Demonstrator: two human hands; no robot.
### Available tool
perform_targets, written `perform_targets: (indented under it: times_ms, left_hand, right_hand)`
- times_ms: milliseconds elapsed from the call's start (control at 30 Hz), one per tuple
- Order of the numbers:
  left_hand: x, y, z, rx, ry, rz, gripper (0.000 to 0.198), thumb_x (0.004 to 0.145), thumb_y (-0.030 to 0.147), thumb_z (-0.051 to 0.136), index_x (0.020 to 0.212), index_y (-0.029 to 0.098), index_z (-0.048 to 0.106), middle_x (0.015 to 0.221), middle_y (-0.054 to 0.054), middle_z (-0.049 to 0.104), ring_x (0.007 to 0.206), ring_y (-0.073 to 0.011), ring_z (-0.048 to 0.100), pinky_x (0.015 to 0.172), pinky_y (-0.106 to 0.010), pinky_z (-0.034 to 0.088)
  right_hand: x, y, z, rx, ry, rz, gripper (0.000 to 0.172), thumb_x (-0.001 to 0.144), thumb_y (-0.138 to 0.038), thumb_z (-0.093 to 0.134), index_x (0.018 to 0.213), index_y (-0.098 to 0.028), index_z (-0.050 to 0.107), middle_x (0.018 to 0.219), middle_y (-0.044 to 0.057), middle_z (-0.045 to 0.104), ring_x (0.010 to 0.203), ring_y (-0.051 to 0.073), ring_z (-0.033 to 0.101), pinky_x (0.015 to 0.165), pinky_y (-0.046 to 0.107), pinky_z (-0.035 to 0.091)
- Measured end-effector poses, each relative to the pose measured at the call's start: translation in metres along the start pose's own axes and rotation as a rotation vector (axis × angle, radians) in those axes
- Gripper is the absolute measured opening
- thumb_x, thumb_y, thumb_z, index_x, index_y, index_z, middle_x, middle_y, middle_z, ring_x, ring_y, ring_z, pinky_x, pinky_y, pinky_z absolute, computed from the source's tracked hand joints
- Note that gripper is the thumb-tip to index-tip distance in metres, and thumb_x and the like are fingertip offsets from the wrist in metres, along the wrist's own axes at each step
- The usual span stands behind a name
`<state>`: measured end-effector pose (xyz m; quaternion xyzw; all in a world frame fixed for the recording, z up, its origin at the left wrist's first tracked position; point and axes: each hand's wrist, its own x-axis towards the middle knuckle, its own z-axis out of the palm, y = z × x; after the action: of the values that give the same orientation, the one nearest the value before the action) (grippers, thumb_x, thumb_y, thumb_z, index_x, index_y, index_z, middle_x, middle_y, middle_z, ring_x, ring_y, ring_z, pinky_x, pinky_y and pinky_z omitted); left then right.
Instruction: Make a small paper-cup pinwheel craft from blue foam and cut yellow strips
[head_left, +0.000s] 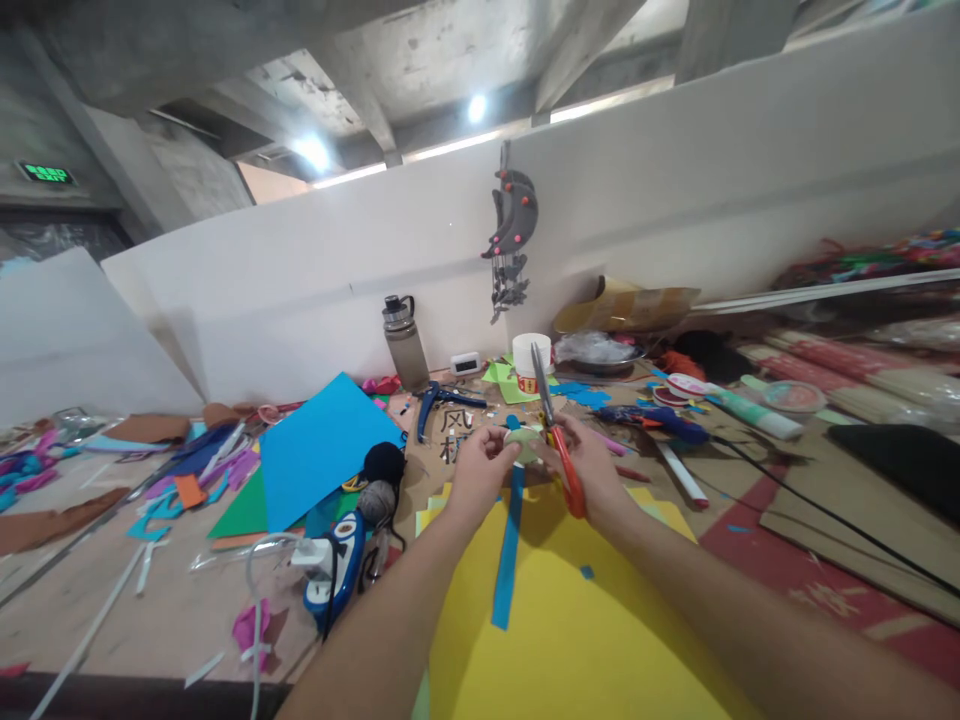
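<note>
My left hand [480,468] pinches a small pale green round piece [523,445] held up over the table. A long blue paper strip [508,548] hangs down from that piece. My right hand [589,465] grips orange-handled scissors [559,440], whose blades point up and away, and its fingers also touch the pale piece. Under both hands lies a large yellow sheet [570,630].
A blue sheet [322,450] and a green one lie left, with yarn balls [381,480] and a blue-white glue gun [337,565]. A water bottle [403,345], white cup [529,355], blue glue gun [656,420] with black cord, and cardboard [862,510] sit behind and right. A white partition wall stands at the back.
</note>
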<state>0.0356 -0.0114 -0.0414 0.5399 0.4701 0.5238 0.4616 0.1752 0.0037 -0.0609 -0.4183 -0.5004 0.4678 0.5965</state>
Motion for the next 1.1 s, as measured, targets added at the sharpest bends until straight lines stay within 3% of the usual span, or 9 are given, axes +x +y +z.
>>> perform_targets:
  times_ms: [300,500,700,933,1100]
  left_hand:
    - [0.0,0.002,-0.002,0.055,0.001,0.033,0.022,0.068,0.031,0.067,0.08,0.016,0.056,0.067,0.001,0.058,0.057,-0.009,0.05,0.052,-0.02,0.038]
    - [-0.005,0.007,-0.004,0.218,0.055,0.218,0.014,0.071,0.025,0.065,0.082,0.017,0.061,0.074,-0.001,0.061,0.067,-0.0121,0.055,0.063,-0.023,0.042]
    - [-0.011,0.011,-0.005,0.415,0.103,0.399,0.015,0.077,0.027,0.059,0.088,0.02,0.066,0.081,-0.003,0.065,0.07,-0.0144,0.057,0.064,-0.025,0.042]
    - [-0.009,0.012,-0.003,0.338,0.05,0.362,0.016,0.077,0.028,0.059,0.09,0.018,0.063,0.083,-0.004,0.065,0.073,-0.015,0.057,0.07,-0.027,0.044]
    - [-0.008,0.014,-0.002,0.2,-0.006,0.287,0.021,0.076,0.028,0.06,0.094,0.017,0.061,0.088,-0.005,0.065,0.077,-0.0148,0.059,0.07,-0.025,0.044]
  right_hand:
    - [0.003,0.003,0.001,0.022,-0.011,-0.033,0.057,0.056,-0.042,0.078,0.104,-0.019,0.055,0.086,0.006,0.067,0.076,0.021,0.063,0.063,0.031,0.051]
    - [-0.002,-0.005,0.003,0.064,-0.064,-0.08,0.058,0.059,-0.045,0.076,0.106,-0.019,0.052,0.091,0.006,0.065,0.081,0.021,0.062,0.071,0.033,0.05]
    - [-0.006,-0.008,0.006,0.202,-0.088,-0.073,0.057,0.058,-0.041,0.077,0.104,-0.021,0.051,0.09,0.003,0.062,0.074,0.016,0.059,0.062,0.027,0.048]
    - [-0.007,-0.011,0.005,0.174,-0.08,-0.075,0.052,0.061,-0.042,0.075,0.101,-0.019,0.052,0.086,0.003,0.062,0.067,0.014,0.055,0.058,0.026,0.045]
    - [-0.006,-0.016,0.006,0.185,-0.067,-0.099,0.051,0.059,-0.041,0.077,0.099,-0.02,0.053,0.083,0.003,0.062,0.072,0.016,0.058,0.064,0.029,0.047]
